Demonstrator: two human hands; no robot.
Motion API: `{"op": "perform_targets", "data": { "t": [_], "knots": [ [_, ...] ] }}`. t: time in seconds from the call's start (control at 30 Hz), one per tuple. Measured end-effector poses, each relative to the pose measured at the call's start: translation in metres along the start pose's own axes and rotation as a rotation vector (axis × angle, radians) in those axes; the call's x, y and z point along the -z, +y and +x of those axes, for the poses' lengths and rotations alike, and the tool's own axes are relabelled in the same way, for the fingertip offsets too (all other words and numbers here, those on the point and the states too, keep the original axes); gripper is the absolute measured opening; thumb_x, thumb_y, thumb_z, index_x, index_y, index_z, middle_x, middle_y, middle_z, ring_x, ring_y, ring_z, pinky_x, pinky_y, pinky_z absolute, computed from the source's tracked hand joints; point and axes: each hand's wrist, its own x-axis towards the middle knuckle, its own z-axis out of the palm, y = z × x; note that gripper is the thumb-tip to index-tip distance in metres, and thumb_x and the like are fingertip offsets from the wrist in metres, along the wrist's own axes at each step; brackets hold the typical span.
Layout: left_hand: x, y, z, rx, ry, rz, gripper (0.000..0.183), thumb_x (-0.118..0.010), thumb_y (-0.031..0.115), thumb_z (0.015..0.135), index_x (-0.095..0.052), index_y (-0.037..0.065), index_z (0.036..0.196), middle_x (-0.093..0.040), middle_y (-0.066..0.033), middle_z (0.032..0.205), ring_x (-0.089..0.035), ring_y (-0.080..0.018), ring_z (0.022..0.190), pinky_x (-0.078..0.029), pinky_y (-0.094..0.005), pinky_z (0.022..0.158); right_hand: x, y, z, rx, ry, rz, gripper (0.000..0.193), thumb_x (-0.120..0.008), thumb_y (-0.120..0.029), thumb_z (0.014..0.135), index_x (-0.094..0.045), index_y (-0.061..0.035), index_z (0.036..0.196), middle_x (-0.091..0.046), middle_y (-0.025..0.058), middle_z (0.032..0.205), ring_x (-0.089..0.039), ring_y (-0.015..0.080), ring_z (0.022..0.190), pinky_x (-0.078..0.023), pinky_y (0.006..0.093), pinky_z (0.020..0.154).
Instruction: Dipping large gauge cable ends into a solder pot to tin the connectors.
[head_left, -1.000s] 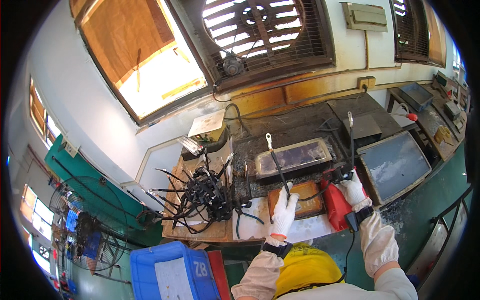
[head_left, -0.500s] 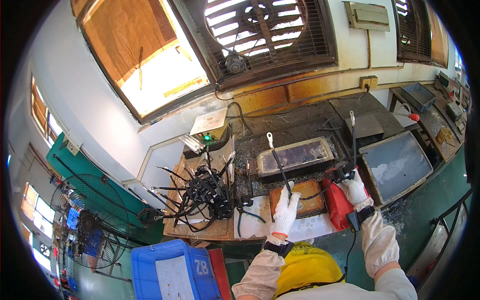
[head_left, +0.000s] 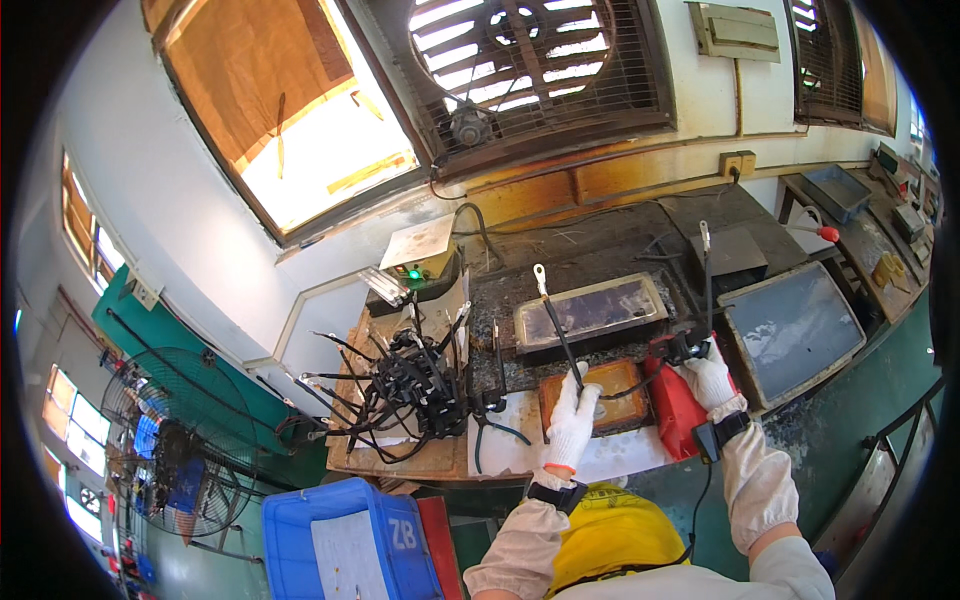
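Observation:
In my gloved left hand a black cable is pinched. It tilts up and away, with a bare silver ring terminal at its tip. My gloved right hand is closed around a black connector, above a red container. Another black cable stands upright from that connector, ending in a second ring terminal. A length of cable curves between my two hands, over an amber-coloured shallow tray. My right fingers partly hide the connector.
A tangled pile of black cable assemblies lies on the bench at left. Behind my hands sits a rectangular solder-like pot; a grey tray stands at right. A blue crate and a caged fan are at lower left.

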Motion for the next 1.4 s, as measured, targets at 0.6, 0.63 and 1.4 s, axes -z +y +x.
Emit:
{"op": "perform_targets", "data": {
  "t": [0.6,0.63,1.4],
  "knots": [
    [-0.005,0.014,-0.005,-0.008,0.0,-0.051,0.043,-0.048,0.018,0.092,-0.039,0.004,0.132,-0.055,-0.0078,0.112,-0.058,-0.0122,0.084,-0.051,-0.0255,0.072,0.012,0.004,0.004,-0.006,-0.011,-0.016,0.057,-0.032,0.019,0.076,-0.038,-0.0088,0.126,-0.051,0.0092,0.116,-0.054,0.0258,0.107,-0.047,0.0439,0.092],
    [-0.006,0.015,-0.005,0.011,-0.01,-0.058,0.043,-0.048,0.018,0.092,-0.039,0.004,0.132,-0.055,-0.0078,0.111,-0.058,-0.0122,0.084,-0.051,-0.0254,0.072,0.016,0.004,0.004,-0.011,-0.017,-0.021,0.057,-0.032,0.018,0.078,-0.037,-0.0092,0.127,-0.05,0.0099,0.119,-0.054,0.0253,0.108,-0.048,0.0426,0.091],
    [0.0,0.023,0.003,-0.328,0.366,0.443,0.05,-0.058,0.025,0.087,-0.042,0.004,0.129,-0.054,-0.0169,0.108,-0.059,-0.0247,0.087,-0.048,-0.0336,0.077,-0.004,-0.001,-0.001,0.039,0.002,0.049,0.054,-0.03,0.019,0.078,-0.036,-0.0052,0.125,-0.05,0.0118,0.116,-0.054,0.0278,0.104,-0.046,0.0476,0.094]
  ]
}}
